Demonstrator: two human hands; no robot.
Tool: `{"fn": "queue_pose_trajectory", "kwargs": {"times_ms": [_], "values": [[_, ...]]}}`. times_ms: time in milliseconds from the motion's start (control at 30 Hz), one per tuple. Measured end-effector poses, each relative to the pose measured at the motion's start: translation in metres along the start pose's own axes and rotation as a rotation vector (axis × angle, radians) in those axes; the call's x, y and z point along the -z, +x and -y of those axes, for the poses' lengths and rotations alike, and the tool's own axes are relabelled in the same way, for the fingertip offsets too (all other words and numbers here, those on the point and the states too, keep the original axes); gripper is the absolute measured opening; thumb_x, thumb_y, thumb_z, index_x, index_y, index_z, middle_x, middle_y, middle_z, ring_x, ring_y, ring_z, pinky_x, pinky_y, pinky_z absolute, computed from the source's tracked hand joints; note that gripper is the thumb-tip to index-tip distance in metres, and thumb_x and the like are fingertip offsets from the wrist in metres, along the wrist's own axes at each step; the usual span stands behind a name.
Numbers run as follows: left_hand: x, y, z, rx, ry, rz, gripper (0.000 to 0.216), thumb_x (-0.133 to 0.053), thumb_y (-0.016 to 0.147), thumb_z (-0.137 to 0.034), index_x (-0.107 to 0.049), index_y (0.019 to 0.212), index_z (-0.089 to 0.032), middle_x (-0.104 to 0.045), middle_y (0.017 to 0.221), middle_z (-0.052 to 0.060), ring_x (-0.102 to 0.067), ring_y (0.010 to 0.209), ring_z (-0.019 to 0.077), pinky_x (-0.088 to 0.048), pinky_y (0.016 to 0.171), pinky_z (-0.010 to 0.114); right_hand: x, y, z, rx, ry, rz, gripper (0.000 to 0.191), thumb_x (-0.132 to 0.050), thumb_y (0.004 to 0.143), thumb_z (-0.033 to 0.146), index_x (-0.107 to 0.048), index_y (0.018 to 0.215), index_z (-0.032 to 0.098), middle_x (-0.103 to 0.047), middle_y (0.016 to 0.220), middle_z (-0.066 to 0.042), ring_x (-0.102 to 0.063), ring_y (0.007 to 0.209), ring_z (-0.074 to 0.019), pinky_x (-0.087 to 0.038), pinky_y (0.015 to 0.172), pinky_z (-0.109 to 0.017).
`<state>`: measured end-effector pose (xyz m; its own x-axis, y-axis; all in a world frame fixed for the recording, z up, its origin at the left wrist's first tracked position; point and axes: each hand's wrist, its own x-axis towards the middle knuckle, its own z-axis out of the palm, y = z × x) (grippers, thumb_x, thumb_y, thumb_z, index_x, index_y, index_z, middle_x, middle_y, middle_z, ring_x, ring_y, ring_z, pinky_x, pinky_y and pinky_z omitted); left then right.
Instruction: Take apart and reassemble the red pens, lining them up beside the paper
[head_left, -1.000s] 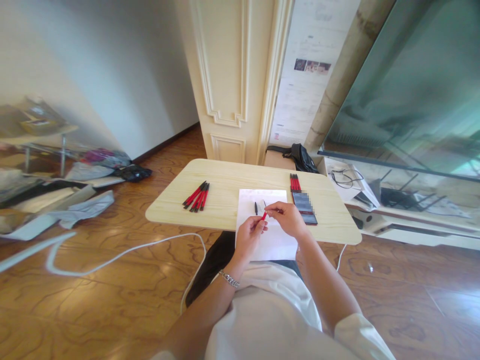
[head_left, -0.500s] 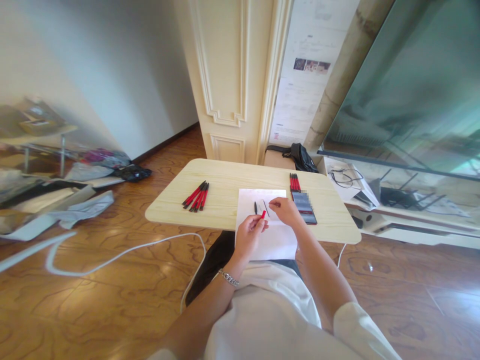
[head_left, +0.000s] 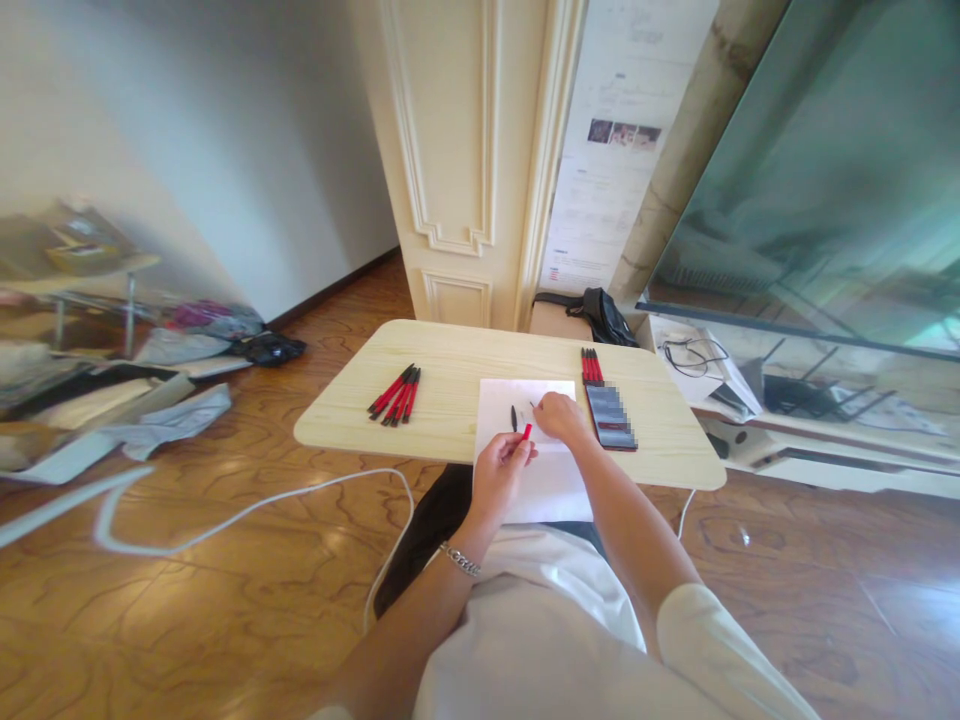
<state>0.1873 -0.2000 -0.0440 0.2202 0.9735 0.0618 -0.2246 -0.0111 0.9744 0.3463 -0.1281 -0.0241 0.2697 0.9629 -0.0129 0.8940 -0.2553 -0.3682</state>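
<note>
My left hand is closed round a red pen barrel, its red end poking up past the thumb. My right hand has come down over the white paper, fingers curled together at a thin dark pen refill. Only the refill's far tip shows; the rest is under the fingers. Between the hands, a small black pen part lies on the paper. The paper overhangs the table's near edge.
On the pale table, several red and black pens lie fanned out at left. Several more red pens stand side by side at right, by a phone. A white cable runs across the floor.
My right hand has moved slightly left and down onto the refill, covering most of it. My left hand keeps its hold on the red barrel.
</note>
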Motion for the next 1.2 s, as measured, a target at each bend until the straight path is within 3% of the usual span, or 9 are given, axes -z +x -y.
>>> {"fn": "queue_pose_trajectory", "kwargs": {"times_ms": [67, 233, 400, 700, 1033, 1200], "values": [[0.0, 0.0, 0.001, -0.004, -0.016, 0.002, 0.032, -0.065, 0.079, -0.043, -0.062, 0.094, -0.015, -0.071, 0.089, 0.01, -0.069, 0.081, 0.0204, -0.052, 0.073, 0.032, 0.001, 0.0, -0.005, 0.021, 0.185, -0.036, 0.021, -0.052, 0.081, 0.026, -0.067, 0.089, 0.014, -0.07, 0.09, -0.015, -0.064, 0.086, -0.0227, -0.045, 0.073, -0.031], [0.0, 0.0, 0.004, -0.023, -0.068, 0.03, 0.034, -0.066, 0.078, -0.042, -0.063, 0.1, -0.015, -0.071, 0.09, 0.01, -0.068, 0.08, 0.0193, -0.052, 0.076, 0.033, 0.016, -0.012, -0.008, 0.1, 0.911, -0.077, 0.033, -0.057, 0.078, 0.033, -0.063, 0.102, 0.013, -0.068, 0.076, -0.006, -0.06, 0.065, -0.0139, -0.046, 0.06, -0.026], [-0.001, -0.001, 0.004, -0.047, -0.018, 0.038, 0.035, -0.065, 0.079, -0.041, -0.065, 0.104, -0.016, -0.071, 0.092, 0.01, -0.067, 0.082, 0.0193, -0.052, 0.078, 0.033, 0.039, -0.034, 0.005, 0.143, 1.331, -0.16, 0.033, -0.066, 0.073, 0.042, -0.061, 0.094, 0.016, -0.065, 0.079, -0.004, -0.06, 0.07, -0.0131, -0.05, 0.069, -0.028], [0.002, -0.001, 0.003, -0.061, 0.034, 0.056, 0.033, -0.065, 0.08, -0.039, -0.066, 0.102, -0.015, -0.071, 0.091, 0.01, -0.067, 0.083, 0.0195, -0.051, 0.079, 0.032, 0.035, -0.051, 0.022, 0.195, 1.46, -0.133, 0.025, -0.068, 0.075, 0.038, -0.061, 0.089, 0.019, -0.065, 0.076, -0.002, -0.059, 0.069, -0.0117, -0.048, 0.066, -0.025], [-0.001, -0.001, -0.001, 0.012, -0.048, 0.046, 0.035, -0.067, 0.078, -0.039, -0.064, 0.103, -0.014, -0.072, 0.094, 0.012, -0.069, 0.077, 0.0195, -0.051, 0.07, 0.03, 0.008, -0.068, 0.015, 0.169, 1.219, -0.03, 0.027, -0.064, 0.077, 0.04, -0.063, 0.092, 0.017, -0.069, 0.08, -0.005, -0.062, 0.071, -0.0155, -0.047, 0.067, -0.029], [0.0, -0.001, 0.004, 0.035, -0.094, 0.052, 0.036, -0.069, 0.076, -0.04, -0.064, 0.101, -0.014, -0.072, 0.091, 0.011, -0.068, 0.075, 0.0191, -0.051, 0.068, 0.03, -0.002, -0.067, 0.01, 0.159, 1.155, -0.065, 0.027, -0.063, 0.077, 0.041, -0.064, 0.09, 0.017, -0.069, 0.08, -0.006, -0.062, 0.071, -0.0165, -0.047, 0.065, -0.029]]}}
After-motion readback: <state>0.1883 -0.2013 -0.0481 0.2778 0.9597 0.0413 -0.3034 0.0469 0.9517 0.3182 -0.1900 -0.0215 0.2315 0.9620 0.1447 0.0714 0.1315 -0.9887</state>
